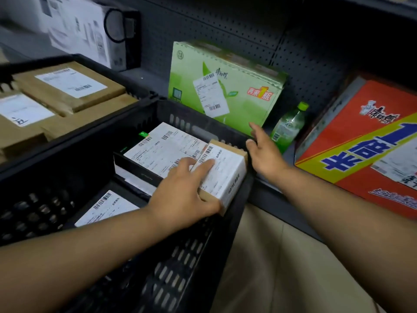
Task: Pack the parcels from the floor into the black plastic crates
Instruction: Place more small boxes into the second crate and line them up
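Dark perforated shelving (316, 53) backs the scene, its lower shelf carrying cartons. Near black crate (171, 279), slotted walls, occupies the centre foreground; a second black crate (74, 58) stands just behind it at upper left, filled with brown cardboard parcels (67, 86) bearing white labels. On the shelf: red-and-yellow carton (365, 143) at right; green carton (228, 86) leaning against the back panel; a white-and-black box (90, 28) at upper left, blurred. A green-capped bottle (288, 127) stands between the green and red cartons.

Inside the near crate: a flat black box (158, 154) with a large shipping label, tilted against the far wall; a labelled parcel (108, 208) lying lower, partly hidden by the left forearm; and a small brown parcel (223, 175) with a white label, at the crate's right wall.

Left hand (182, 197): grip closed around the near end of the small brown parcel, index finger extended flat across its label. Right hand (264, 152): fingers loosely extended, holding nothing, hovering at the crate's far right corner, near the green carton.
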A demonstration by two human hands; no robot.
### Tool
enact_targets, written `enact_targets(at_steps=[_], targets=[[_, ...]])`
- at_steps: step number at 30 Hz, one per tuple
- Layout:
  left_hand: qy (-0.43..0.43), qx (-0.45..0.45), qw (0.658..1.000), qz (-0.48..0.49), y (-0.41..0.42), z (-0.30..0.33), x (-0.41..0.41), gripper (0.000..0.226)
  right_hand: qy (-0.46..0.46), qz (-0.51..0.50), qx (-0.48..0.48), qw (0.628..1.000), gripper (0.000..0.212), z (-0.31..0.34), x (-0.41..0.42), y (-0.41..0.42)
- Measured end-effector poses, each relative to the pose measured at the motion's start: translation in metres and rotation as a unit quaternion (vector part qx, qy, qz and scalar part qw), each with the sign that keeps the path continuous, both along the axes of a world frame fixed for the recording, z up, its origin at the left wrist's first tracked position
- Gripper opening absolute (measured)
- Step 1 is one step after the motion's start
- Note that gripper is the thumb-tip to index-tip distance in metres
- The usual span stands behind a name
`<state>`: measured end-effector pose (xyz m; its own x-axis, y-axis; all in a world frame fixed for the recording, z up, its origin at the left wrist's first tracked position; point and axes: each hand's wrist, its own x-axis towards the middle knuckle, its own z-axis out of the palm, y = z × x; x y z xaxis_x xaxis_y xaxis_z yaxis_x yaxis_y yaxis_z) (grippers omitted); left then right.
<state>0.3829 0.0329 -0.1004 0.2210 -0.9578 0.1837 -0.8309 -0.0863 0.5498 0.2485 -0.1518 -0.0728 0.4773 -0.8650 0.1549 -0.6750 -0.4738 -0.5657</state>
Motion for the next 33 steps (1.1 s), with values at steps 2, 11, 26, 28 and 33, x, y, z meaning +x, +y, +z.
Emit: enact_targets(at_steps=[2, 11, 26, 28, 33], targets=[[-0.043, 0.01, 0.999, -0.002, -0.001, -0.007, -0.005, 0.085, 0.065, 0.005, -0.021, 0.998, 0.047, -0.013, -0.004, -0.002], [-0.25, 0.034, 0.965, -0.065, -0.016, -0.017, 0.013, 0.097, 0.027, -0.007, -0.06, 0.998, 0.033, -0.026, -0.005, -0.001], [-0.499, 0.134, 0.825, -0.231, -0.056, -0.062, -0.039, 0.038, 0.001, 0.001, -0.031, 1.0, 0.032, -0.025, -0.008, 0.004], [-0.468, 0.077, 0.858, -0.198, -0.059, -0.072, -0.035, 0.04, -0.003, 0.001, -0.032, 0.999, 0.032, -0.027, -0.008, 0.003], [-0.416, 0.198, 0.876, -0.143, -0.073, -0.106, -0.03, 0.061, -0.024, -0.002, -0.03, 0.999, 0.031, -0.029, -0.01, 0.003]])
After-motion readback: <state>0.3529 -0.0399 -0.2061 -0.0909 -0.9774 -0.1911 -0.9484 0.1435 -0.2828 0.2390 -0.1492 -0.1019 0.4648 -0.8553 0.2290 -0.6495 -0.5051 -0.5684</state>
